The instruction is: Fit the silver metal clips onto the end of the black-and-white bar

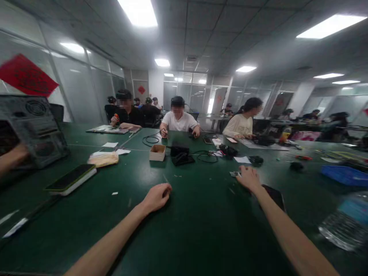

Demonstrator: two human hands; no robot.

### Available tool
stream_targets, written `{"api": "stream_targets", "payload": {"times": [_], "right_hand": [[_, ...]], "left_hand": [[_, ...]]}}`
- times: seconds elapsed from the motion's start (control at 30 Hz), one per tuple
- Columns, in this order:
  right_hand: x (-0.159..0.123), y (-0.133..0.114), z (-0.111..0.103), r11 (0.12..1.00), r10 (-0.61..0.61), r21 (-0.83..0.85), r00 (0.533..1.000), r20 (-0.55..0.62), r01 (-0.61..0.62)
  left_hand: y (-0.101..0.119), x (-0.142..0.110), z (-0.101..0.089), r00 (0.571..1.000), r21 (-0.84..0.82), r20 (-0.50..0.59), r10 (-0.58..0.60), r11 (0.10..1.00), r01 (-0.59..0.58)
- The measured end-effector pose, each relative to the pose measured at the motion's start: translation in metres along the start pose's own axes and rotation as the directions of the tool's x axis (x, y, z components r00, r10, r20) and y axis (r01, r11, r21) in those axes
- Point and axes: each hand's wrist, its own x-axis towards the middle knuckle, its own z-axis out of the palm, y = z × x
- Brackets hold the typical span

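My left hand rests on the green table with its fingers curled into a loose fist; what it holds, if anything, is hidden. My right hand reaches further out, fingers bent down onto the table next to a small pale flat piece. A dark phone-like slab lies just under my right forearm.
A small cardboard box and a black device with cables stand mid-table. A phone on a white book lies left, a computer case far left with another person's arm. A plastic bottle and blue tray lie right. Three people sit opposite.
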Motion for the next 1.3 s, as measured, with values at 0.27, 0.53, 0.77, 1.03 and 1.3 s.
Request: {"api": "stream_targets", "payload": {"times": [0.27,0.53,0.77,1.03,1.3], "right_hand": [[0.017,0.003,0.025,0.982,-0.182,-0.024,0.97,0.164,0.188],[0.02,0.007,0.041,0.986,-0.165,0.001,0.978,0.125,0.166],[0.026,0.011,0.048,0.984,-0.176,0.034,0.979,0.106,0.173],[0.027,0.011,0.05,0.983,-0.179,0.043,0.98,0.089,0.176],[0.024,0.008,0.045,0.984,-0.178,0.033,0.977,0.115,0.175]], "left_hand": [[-0.002,0.002,0.001,0.999,0.02,0.05,0.005,1.0,-0.006],[0.0,0.001,-0.001,0.999,0.005,0.053,0.006,1.0,-0.006],[0.0,0.001,-0.003,0.998,-0.022,0.067,-0.02,1.0,0.021],[-0.005,0.001,0.001,0.998,-0.024,0.055,-0.002,1.0,0.003],[-0.004,0.004,-0.003,0.998,-0.03,0.067,-0.015,0.999,0.017]]}}
